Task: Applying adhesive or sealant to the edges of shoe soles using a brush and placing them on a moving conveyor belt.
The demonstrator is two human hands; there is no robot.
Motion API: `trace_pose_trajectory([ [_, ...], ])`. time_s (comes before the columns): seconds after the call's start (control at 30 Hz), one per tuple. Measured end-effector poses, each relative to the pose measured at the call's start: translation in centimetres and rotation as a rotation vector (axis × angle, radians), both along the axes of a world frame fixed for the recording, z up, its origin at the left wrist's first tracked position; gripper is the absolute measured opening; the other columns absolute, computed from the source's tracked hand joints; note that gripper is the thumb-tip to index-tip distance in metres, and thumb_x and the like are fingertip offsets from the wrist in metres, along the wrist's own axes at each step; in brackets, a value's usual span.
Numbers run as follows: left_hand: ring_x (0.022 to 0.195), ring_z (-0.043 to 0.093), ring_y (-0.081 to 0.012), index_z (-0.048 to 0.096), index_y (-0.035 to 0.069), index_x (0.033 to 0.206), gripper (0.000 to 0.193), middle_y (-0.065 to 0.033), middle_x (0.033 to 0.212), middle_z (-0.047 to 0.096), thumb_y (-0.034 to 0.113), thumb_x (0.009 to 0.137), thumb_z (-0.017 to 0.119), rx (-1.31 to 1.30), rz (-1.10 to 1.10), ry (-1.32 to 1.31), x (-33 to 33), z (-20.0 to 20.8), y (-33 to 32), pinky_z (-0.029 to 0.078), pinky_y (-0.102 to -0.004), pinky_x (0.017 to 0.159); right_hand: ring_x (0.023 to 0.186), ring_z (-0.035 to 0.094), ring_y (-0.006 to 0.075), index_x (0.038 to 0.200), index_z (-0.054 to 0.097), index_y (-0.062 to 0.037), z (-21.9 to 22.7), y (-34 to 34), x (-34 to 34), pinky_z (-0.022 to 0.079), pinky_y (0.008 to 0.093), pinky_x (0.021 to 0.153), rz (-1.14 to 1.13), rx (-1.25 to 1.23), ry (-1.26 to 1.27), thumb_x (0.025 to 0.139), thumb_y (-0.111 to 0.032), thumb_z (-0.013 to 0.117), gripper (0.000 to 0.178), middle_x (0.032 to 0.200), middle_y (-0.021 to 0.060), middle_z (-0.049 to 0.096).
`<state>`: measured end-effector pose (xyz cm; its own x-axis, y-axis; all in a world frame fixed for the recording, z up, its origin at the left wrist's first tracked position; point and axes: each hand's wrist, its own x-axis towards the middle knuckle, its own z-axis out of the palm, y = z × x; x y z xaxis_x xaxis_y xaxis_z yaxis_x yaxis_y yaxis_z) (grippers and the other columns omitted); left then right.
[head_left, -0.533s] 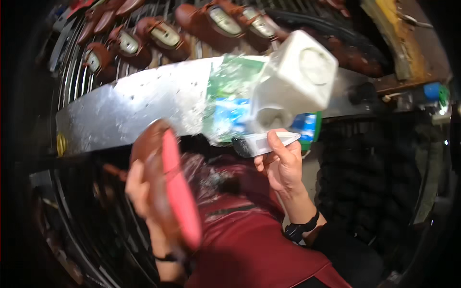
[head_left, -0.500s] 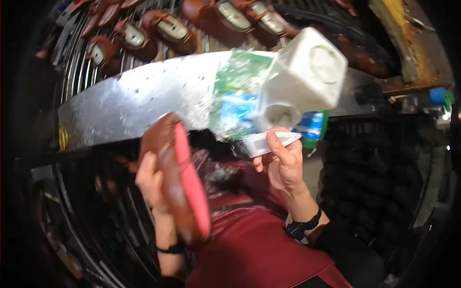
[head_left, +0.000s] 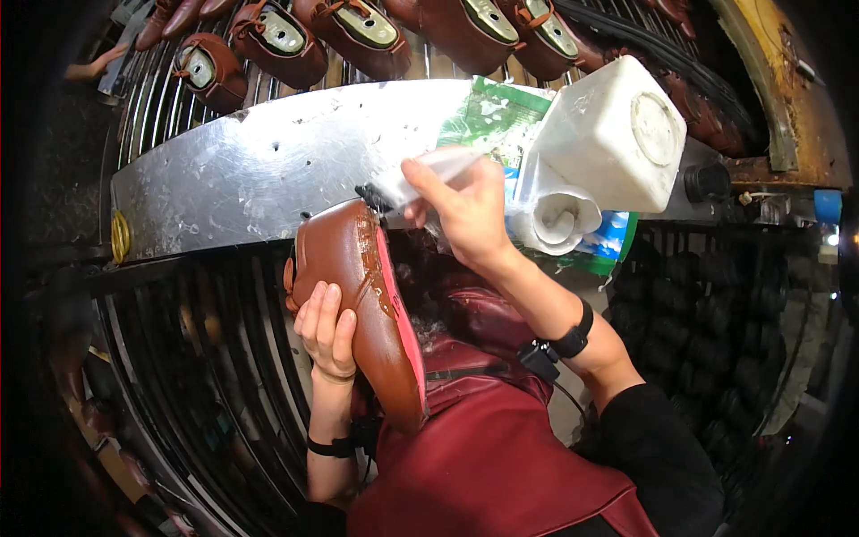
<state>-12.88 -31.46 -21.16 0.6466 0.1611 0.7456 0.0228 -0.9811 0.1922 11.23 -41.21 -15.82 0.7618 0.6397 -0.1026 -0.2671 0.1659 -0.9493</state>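
Observation:
My left hand (head_left: 327,329) grips a brown leather shoe (head_left: 344,268) by its side, with the shoe tipped so its pink sole edge faces right. A wet, glossy streak runs along the leather beside that edge. In my right hand (head_left: 470,210) is a brush (head_left: 434,170) with a pale, flat handle, blurred by motion. Its dark bristles are at the upper end of the shoe, at the sole edge; whether they touch cannot be made out. Right of that hand stands a white plastic container (head_left: 608,134) with a round opening (head_left: 559,221) at its near side.
A metal work plate (head_left: 233,188) with pale smears lies in front of me. Green and blue plastic sheeting (head_left: 501,112) is under the container. Several brown shoes (head_left: 358,31) stand on a roller rack (head_left: 148,116) beyond. Another person's hand (head_left: 107,58) shows at far left.
My right hand has moved up and left, bringing the brush to the shoe's upper end. My left hand has shifted slightly right and turned the shoe to show more of its side.

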Motion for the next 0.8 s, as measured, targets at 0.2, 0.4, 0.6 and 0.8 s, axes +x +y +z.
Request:
trace_pose_trajectory([
  [0.2,0.126,0.065,-0.0396,0.058,0.003,0.130,0.030,-0.0238,0.136,0.066,0.005,0.101,0.062,-0.029,-0.038,-0.010,0.5,1.0,0.4,0.053,-0.0461,0.105,0.060,0.067,0.0119,0.098,0.071,0.0030,2.4,-4.8,-2.2,0.051,0.0253,0.051,0.169,0.012,0.082,0.099,-0.017,0.076,0.020,0.079,0.0087,0.074],
  [0.4,0.128,0.064,-0.0381,0.058,0.002,0.132,0.035,-0.0227,0.140,0.065,0.008,0.099,0.064,-0.040,-0.001,0.012,1.0,2.3,0.0,0.051,-0.0455,0.108,0.080,0.074,0.0269,0.095,0.076,0.0039,6.0,-11.9,-7.0,0.060,0.0365,0.072,0.390,0.242,-0.426,0.088,-0.003,0.081,0.011,0.088,0.0164,0.074],
  [0.6,0.129,0.063,-0.0390,0.057,0.000,0.139,0.052,-0.0237,0.141,0.064,0.012,0.091,0.074,-0.047,0.009,0.039,1.8,3.7,-0.5,0.047,-0.0470,0.110,0.087,0.077,0.0353,0.109,0.071,0.0120,8.1,-16.7,-9.4,0.064,0.0414,0.075,0.664,0.270,-0.750,0.093,-0.016,0.077,0.033,0.109,0.0266,0.073],
  [0.8,0.132,0.061,-0.0377,0.058,-0.002,0.141,0.060,-0.0218,0.143,0.063,0.017,0.088,0.078,-0.090,0.034,0.084,2.7,5.4,-1.5,0.044,-0.0468,0.112,0.077,0.072,0.0152,0.102,0.075,0.0068,10.1,-14.6,-8.1,0.059,0.0312,0.069,0.187,0.102,-0.018,0.092,-0.004,0.080,0.015,0.089,0.0115,0.076],
])
